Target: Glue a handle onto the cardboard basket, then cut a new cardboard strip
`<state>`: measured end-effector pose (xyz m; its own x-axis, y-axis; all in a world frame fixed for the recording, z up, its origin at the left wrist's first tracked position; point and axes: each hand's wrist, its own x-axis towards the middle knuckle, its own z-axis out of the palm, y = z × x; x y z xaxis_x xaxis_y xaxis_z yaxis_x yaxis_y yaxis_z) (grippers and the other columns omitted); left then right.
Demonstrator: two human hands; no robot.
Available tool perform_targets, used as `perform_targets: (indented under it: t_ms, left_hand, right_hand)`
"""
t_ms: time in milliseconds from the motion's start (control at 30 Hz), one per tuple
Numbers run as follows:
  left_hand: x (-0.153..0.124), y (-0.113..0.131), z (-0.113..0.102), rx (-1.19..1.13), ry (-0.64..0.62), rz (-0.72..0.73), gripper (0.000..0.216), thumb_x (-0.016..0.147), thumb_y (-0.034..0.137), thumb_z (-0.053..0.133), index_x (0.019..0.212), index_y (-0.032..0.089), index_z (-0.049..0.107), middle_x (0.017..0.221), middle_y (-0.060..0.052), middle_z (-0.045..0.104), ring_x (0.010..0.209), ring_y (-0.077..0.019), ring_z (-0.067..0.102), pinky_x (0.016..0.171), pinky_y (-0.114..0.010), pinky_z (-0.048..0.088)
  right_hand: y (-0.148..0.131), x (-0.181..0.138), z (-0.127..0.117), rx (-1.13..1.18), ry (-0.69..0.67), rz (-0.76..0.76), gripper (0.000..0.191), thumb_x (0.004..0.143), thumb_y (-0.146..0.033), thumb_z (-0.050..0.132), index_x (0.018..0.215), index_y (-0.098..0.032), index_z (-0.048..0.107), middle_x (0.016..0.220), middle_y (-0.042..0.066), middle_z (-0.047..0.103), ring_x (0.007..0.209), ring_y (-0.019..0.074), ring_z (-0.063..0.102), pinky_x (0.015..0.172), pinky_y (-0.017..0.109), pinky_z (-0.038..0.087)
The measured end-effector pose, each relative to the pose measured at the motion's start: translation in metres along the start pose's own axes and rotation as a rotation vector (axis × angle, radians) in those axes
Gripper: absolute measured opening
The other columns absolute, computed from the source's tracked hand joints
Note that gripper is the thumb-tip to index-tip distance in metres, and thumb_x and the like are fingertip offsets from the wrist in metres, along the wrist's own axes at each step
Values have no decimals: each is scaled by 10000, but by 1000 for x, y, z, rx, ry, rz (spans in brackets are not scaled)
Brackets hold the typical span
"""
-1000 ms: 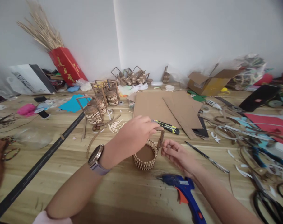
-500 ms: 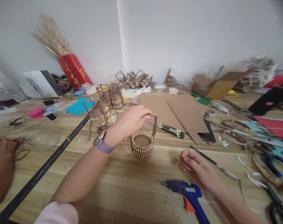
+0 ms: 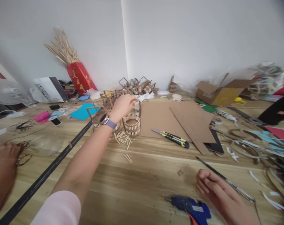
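My left hand (image 3: pixel 123 107), with a watch on its wrist, reaches forward and grips the tall brown handle of a small round basket (image 3: pixel 132 124) made of short pale sticks and brown bands. The basket is upright, with no lid on it. Short wooden sticks (image 3: pixel 120 137) lie loose just in front of it. Over the table at the lower right is my right hand (image 3: pixel 213 186), its fingers curled in with nothing visible in them. Beside that hand lie a blue hot glue gun (image 3: pixel 191 207) and a slim dark pen-like tool (image 3: pixel 223 177).
Lidded baskets (image 3: pixel 98 116) stand left of my left hand. A utility knife (image 3: pixel 171 137) lies beside cardboard sheets (image 3: pixel 156 117). Another person's hand (image 3: pixel 3 159) rests at the left edge, past a black strip (image 3: pixel 50 168). Curled strips (image 3: pixel 245 148) clutter the right side.
My left hand has carried the basket forward and to the left, towards the lidded baskets, uncovering the loose sticks. My right hand has shifted slightly right and down in view.
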<state>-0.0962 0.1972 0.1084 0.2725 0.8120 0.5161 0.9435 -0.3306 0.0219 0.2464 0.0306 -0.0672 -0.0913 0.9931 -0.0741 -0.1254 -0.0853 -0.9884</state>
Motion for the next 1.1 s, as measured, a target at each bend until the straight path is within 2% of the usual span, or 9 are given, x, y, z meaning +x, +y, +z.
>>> perform_targets:
  t_ms: [133, 267, 400, 500, 600, 733, 833, 967, 1100]
  left_hand:
    - [9, -9, 11, 25, 24, -14, 278, 955, 145, 500, 1109, 166, 731, 1009, -110, 708, 991, -259, 631, 881, -368, 477]
    - [12, -10, 13, 21, 44, -11, 302, 962, 157, 480, 1149, 175, 717, 1043, -115, 698, 1013, -264, 609, 903, -377, 464]
    - [11, -9, 9, -7, 36, 0, 304, 968, 164, 477, 1164, 162, 710, 1081, -116, 709, 1026, -255, 620, 921, -372, 465]
    - [6, -6, 1, -27, 8, 14, 292, 957, 153, 498, 1157, 155, 711, 1089, -109, 724, 1027, -244, 636, 932, -364, 470]
    - [-7, -5, -9, -40, -25, 45, 278, 947, 148, 510, 1127, 165, 721, 1074, -92, 735, 1008, -231, 648, 924, -351, 477]
    - [-38, -9, -25, -36, -58, 66, 279, 949, 166, 496, 1112, 168, 723, 1041, -88, 736, 971, -239, 649, 886, -357, 488]
    - [-66, -17, -32, -9, -61, 40, 290, 955, 189, 478, 1122, 174, 715, 1036, -90, 726, 965, -250, 642, 882, -375, 486]
    - [-98, -28, -33, 13, -88, -10, 286, 956, 178, 471, 1116, 182, 707, 1030, -83, 716, 990, -251, 630, 894, -377, 480]
    - [-117, -35, -27, 21, -94, -53, 289, 966, 168, 459, 1116, 178, 706, 1013, -87, 713, 969, -251, 626, 859, -367, 486]
  right_hand:
    - [8, -4, -9, -70, 60, 25, 446, 735, -693, 676, 780, -249, 659, 656, 22, 527, 613, 181, 495, 553, 308, 457]
    - [10, -7, -9, -197, 118, 25, 481, 731, -721, 657, 786, -243, 659, 685, 34, 558, 638, 195, 530, 576, 312, 483]
    - [3, -1, -2, -186, 102, 6, 462, 775, -709, 626, 799, -248, 609, 610, -12, 480, 555, 156, 459, 518, 286, 427]
    - [-7, 13, 6, -270, 20, 11, 530, 755, -769, 597, 855, -248, 600, 533, -57, 399, 482, 132, 388, 465, 268, 361]
    - [-19, 29, 23, -455, -103, -2, 569, 750, -773, 591, 933, -236, 640, 499, -73, 389, 452, 131, 378, 450, 261, 308]
    - [-26, 43, 56, -623, -337, -111, 307, 822, -543, 622, 810, -241, 673, 533, -46, 464, 504, 134, 418, 499, 265, 313]
    - [-20, 43, 71, -725, -477, -162, 158, 826, -388, 620, 804, -247, 688, 607, -14, 587, 557, 150, 488, 537, 269, 349]
    - [-11, 39, 72, -826, -564, -223, 139, 855, -310, 570, 837, -257, 697, 745, 22, 692, 639, 179, 578, 591, 280, 411]
    - [-10, 32, 63, -849, -554, -251, 159, 872, -338, 554, 824, -267, 688, 714, 22, 693, 613, 186, 592, 580, 288, 433]
